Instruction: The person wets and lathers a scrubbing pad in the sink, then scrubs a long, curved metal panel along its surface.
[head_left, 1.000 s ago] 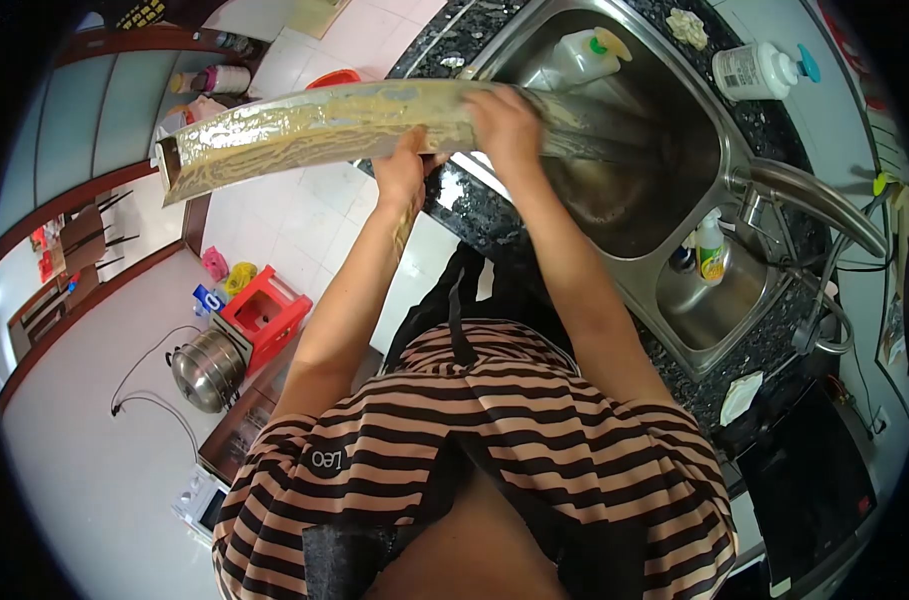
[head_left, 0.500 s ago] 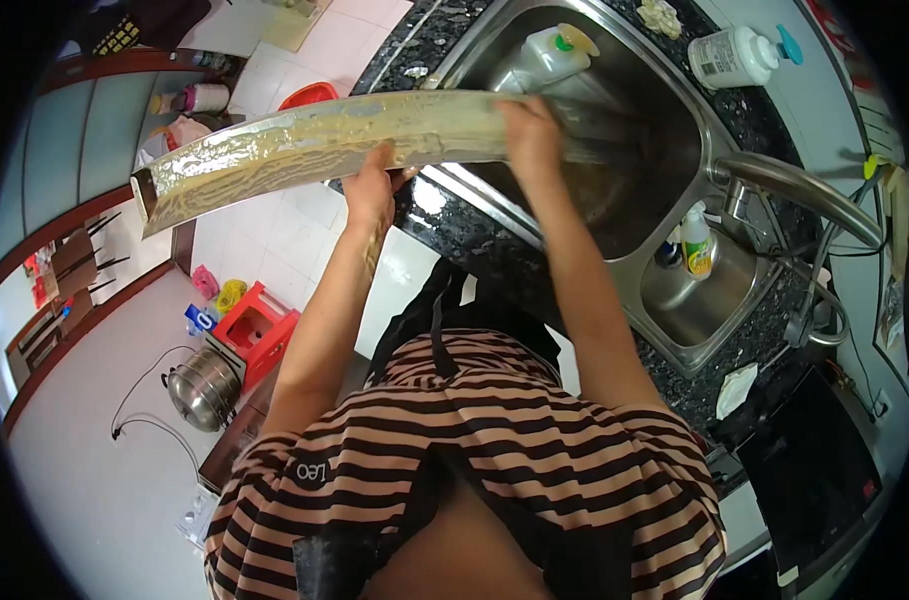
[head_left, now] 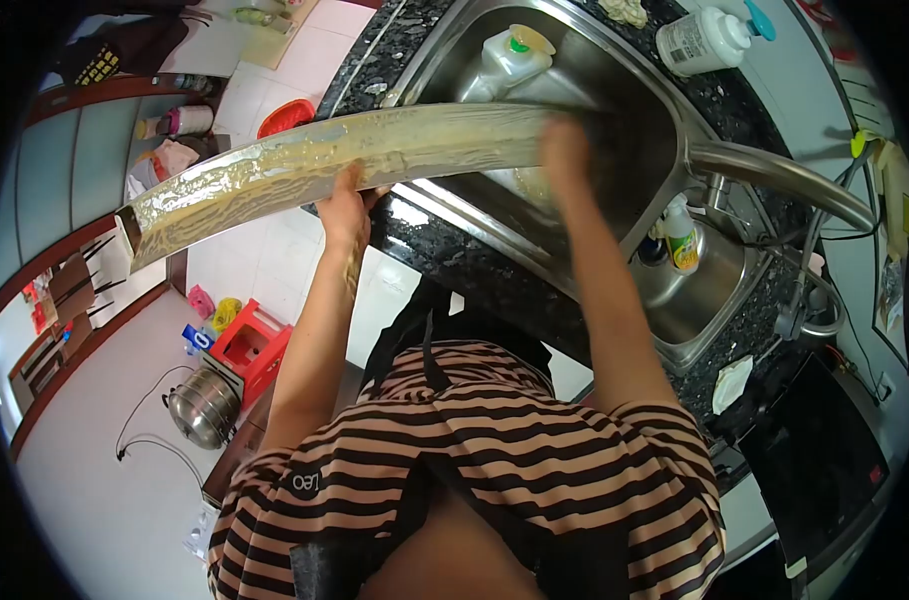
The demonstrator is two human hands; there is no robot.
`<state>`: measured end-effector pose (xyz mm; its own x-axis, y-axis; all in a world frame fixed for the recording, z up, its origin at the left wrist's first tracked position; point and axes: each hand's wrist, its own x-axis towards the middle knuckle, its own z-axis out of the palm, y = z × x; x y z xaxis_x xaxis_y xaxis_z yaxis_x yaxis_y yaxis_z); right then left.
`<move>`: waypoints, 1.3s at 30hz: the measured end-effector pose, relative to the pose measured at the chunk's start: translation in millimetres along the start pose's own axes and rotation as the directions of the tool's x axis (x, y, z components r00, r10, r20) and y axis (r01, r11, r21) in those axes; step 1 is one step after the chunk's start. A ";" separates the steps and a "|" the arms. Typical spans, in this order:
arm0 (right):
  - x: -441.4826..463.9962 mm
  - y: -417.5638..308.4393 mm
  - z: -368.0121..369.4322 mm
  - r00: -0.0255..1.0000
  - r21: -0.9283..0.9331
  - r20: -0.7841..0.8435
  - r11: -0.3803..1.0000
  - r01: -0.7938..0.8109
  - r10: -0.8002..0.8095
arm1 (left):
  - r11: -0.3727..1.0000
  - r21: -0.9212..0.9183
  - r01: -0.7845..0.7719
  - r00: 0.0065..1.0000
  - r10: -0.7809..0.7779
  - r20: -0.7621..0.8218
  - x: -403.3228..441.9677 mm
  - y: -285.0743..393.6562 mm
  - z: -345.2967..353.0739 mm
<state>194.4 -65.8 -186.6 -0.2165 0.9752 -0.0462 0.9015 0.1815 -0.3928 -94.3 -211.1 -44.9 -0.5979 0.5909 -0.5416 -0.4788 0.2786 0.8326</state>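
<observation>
A long, trough-like metal panel [head_left: 304,160], coated with wet yellowish grease, spans from the left over the sink. My left hand [head_left: 344,212] grips its near edge around the middle, thumb on the upper face and fingers under it. Near the panel's right end is my right hand [head_left: 566,158], smeared by motion; its fingers and anything in them cannot be made out. Below that end lies the large steel sink basin [head_left: 624,190], where a white bottle with a green and yellowish top [head_left: 514,62] rests at the far side.
A curved faucet [head_left: 784,175] arches at the right. The small basin [head_left: 709,320] holds a spray bottle [head_left: 681,240]. A pump bottle [head_left: 702,45] stands on the dark counter [head_left: 424,225]. At lower left are a red stool [head_left: 249,350] and a steel pot [head_left: 204,408].
My right hand has moved right along the panel toward its end and become more blurred. My left hand keeps its hold. The whole view has shifted slightly.
</observation>
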 end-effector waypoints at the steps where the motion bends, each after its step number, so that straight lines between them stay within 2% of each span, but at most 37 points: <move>1: 10.7 35.1 13.3 0.982 -0.028 0.032 0.982 -0.186 0.187 | 1.000 0.005 -0.005 1.000 0.005 -0.014 -1.3 0.7 0.8; 3: 17.9 61.4 25.5 0.978 -0.121 -0.042 0.971 -0.208 0.205 | 1.000 0.015 -0.003 1.000 0.003 -0.024 0.3 -0.3 -2.5; 5: 12.9 59.5 27.9 0.987 -0.206 0.018 0.966 -0.155 0.162 | 1.000 0.024 0.019 0.999 -0.018 -0.036 -1.3 1.2 1.6; 6: 5.6 10.6 9.5 0.987 -0.233 0.117 0.969 -0.079 0.108 | 1.000 0.017 0.013 0.999 -0.012 -0.038 -0.8 -0.7 3.2; 8: -17.3 -48.1 12.1 0.994 -0.123 -0.033 0.988 0.099 -0.103 | 1.000 0.025 0.002 0.999 -0.001 -0.039 2.3 -2.1 0.1; 11: -19.4 -65.0 -15.9 0.991 0.013 -0.049 0.992 0.125 -0.125 | 0.999 -0.001 0.037 0.999 -0.037 -0.012 4.9 -3.5 -4.6; 12: -14.9 -22.6 26.5 0.977 -0.007 -0.208 0.999 0.053 -0.053 | 0.999 0.011 0.033 0.999 -0.033 -0.009 5.8 -4.1 -4.7; 13: -3.3 -7.4 6.7 0.996 -0.129 0.003 0.988 -0.090 0.091 | 0.999 0.021 0.026 1.000 -0.025 -0.008 6.8 -4.5 -3.7; 14: 3.9 3.6 -13.8 0.946 -0.276 0.196 0.940 -0.201 0.260 | 0.999 0.035 0.024 1.000 -0.024 -0.010 5.5 -4.1 -5.1; 16: 19.1 35.9 -12.9 0.916 -0.355 0.166 0.889 -0.289 0.364 | 0.999 0.037 0.011 1.000 -0.010 -0.019 5.6 -1.8 -3.3; 19: 21.1 40.3 -16.1 0.911 -0.263 0.233 0.924 -0.278 0.340 | 1.000 0.025 -0.006 1.000 0.007 -0.031 5.9 -3.0 -0.2; 22: 4.9 8.7 -14.4 0.965 -0.410 0.134 0.899 -0.155 0.227 | 1.000 0.030 -0.007 0.999 0.008 -0.037 3.2 -6.9 -2.8; 25: 30.1 40.4 -18.8 0.880 -0.453 0.280 0.861 -0.232 0.384 | 1.000 0.026 0.000 1.000 0.001 -0.022 7.4 -6.0 -5.6; 28: 47.5 70.9 -4.3 0.861 -0.425 0.297 0.865 -0.268 0.413 | 0.999 0.035 -0.036 0.997 0.039 -0.063 6.7 -7.1 -3.1; 31: 59.5 79.1 -0.7 0.747 -0.502 0.490 0.846 -0.180 0.450 | 0.998 0.008 -0.055 0.993 0.055 -0.100 5.5 -14.1 1.6; 34: 39.5 71.4 3.5 0.833 -0.399 0.259 0.840 -0.368 0.488 | 0.998 -0.012 -0.066 0.991 0.064 -0.114 1.1 -16.4 7.4; 37: 25.4 13.5 -36.1 0.766 -0.426 0.536 0.897 -0.117 0.355 | 0.999 -0.019 -0.036 0.993 0.033 -0.116 -0.2 -15.1 6.9; 39: 12.8 -16.2 -56.4 0.742 -0.446 0.558 0.888 -0.110 0.372 | 0.999 -0.034 -0.028 0.994 0.024 -0.105 2.0 -14.5 6.3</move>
<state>198.2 -49.1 -129.0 -0.0343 0.7205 -0.6927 0.9917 0.1107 0.0660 -84.6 -209.2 -57.3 -0.6738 0.5143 -0.5306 -0.4838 0.2357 0.8429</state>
